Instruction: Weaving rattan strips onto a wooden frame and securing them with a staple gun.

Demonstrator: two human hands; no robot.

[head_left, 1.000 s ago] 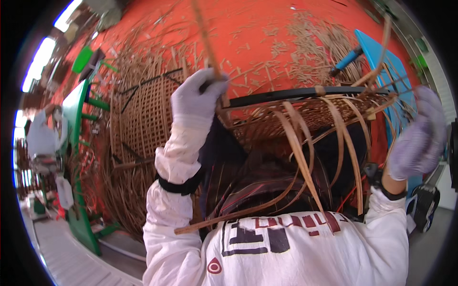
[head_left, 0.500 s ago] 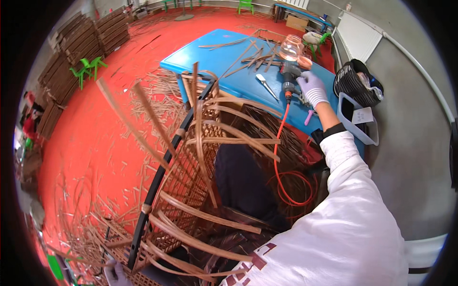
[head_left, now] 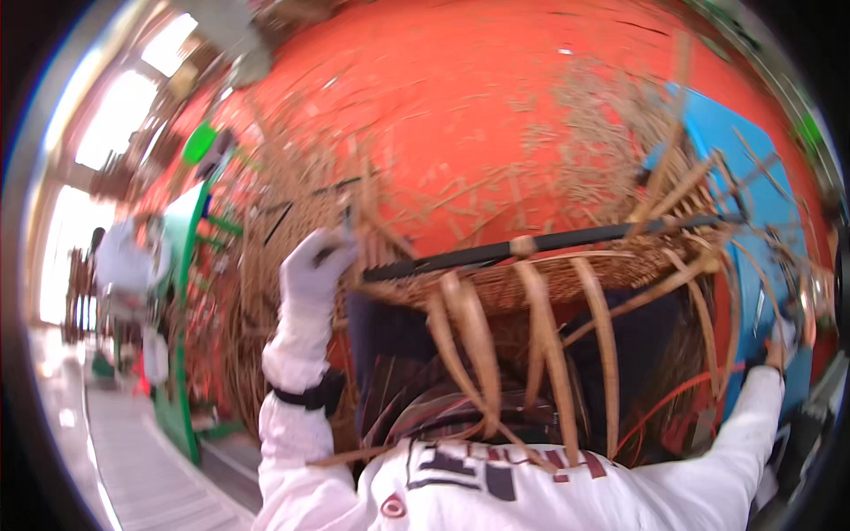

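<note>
A woven basket frame of brown rattan-like strips (head_left: 505, 288) lies across my lap, with a black bar (head_left: 602, 234) along its far side. Several loose strip ends (head_left: 547, 354) curve from it toward my body. At the basket's left end is my left hand (head_left: 312, 265), gloved, with thumb and fingers curled together; what they hold is too blurred to make out. My right arm stretches far right to the blue table (head_left: 760, 292). There my right hand (head_left: 781, 338) is small and smeared, so its fingers and anything in them cannot be read.
Cut strips (head_left: 567, 133) litter the red floor (head_left: 416, 97) beyond the basket. An orange cord (head_left: 664, 403) runs near my right knee. On the left stands a green-edged table (head_left: 183, 310), with a blurred person (head_left: 133, 257) in pale clothing beyond it.
My view has swung left, bringing my left arm and the green-edged table into sight. My right hand, earlier at a power drill on the blue table, now appears at the far right edge, blurred.
</note>
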